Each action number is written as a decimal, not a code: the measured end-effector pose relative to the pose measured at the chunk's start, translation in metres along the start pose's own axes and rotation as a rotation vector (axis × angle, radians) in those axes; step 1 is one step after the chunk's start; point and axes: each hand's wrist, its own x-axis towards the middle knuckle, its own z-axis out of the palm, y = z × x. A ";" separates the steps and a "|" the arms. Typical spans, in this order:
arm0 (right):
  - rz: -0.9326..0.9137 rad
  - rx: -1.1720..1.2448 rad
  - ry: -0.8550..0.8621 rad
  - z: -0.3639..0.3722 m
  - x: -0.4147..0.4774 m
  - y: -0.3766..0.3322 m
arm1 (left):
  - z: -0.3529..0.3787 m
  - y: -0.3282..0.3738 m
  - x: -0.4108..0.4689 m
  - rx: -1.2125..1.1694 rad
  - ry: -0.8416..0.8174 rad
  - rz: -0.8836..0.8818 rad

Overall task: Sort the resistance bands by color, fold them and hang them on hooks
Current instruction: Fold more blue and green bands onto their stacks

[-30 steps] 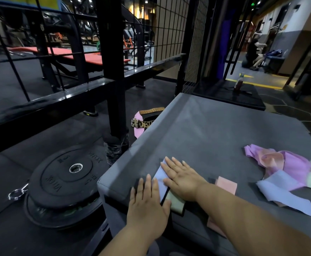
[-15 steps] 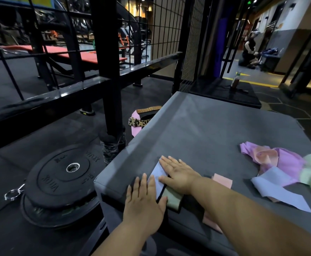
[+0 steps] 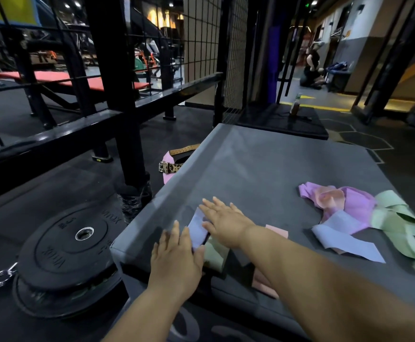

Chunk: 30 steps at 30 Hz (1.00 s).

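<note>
A folded light-blue band (image 3: 197, 229) lies near the front left corner of the grey padded box (image 3: 263, 174). My right hand (image 3: 223, 222) presses flat on it with straight fingers. My left hand (image 3: 176, 255) lies flat beside it, thumb on the band's near edge. A folded pale-green band (image 3: 215, 253) sits just under the blue one. A pink band (image 3: 276, 230) shows on either side of my right forearm. At the right lies a loose pile of purple (image 3: 356, 203), peach, blue (image 3: 342, 238) and green (image 3: 398, 223) bands.
Black weight plates (image 3: 66, 245) are stacked on the floor to the left. A black rack post (image 3: 117, 95) and rail stand behind them. A leopard-print lifting belt (image 3: 174, 164) lies by the box's left side. A bottle (image 3: 295, 104) stands on a dark platform beyond. A person kneels far back.
Both hands have stayed flat on the folded bands. The right hand's fingers have slid slightly forward over the blue band; the camera view has shifted a little.
</note>
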 end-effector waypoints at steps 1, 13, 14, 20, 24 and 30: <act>0.010 0.008 0.020 -0.003 -0.004 0.004 | -0.001 0.000 0.000 0.000 0.001 -0.003; 0.219 0.010 0.096 -0.008 -0.099 0.083 | 0.007 0.059 -0.002 0.064 0.017 0.079; 0.242 -0.002 0.129 -0.007 -0.109 0.091 | 0.009 0.068 -0.004 0.063 0.020 0.101; 0.528 0.042 0.304 0.014 -0.174 0.146 | 0.027 0.124 -0.018 0.059 -0.005 0.299; 0.652 0.098 0.339 0.027 -0.203 0.178 | 0.043 0.160 -0.027 0.075 -0.025 0.434; 0.758 0.215 0.270 0.040 -0.220 0.203 | 0.062 0.203 -0.021 0.069 -0.086 0.551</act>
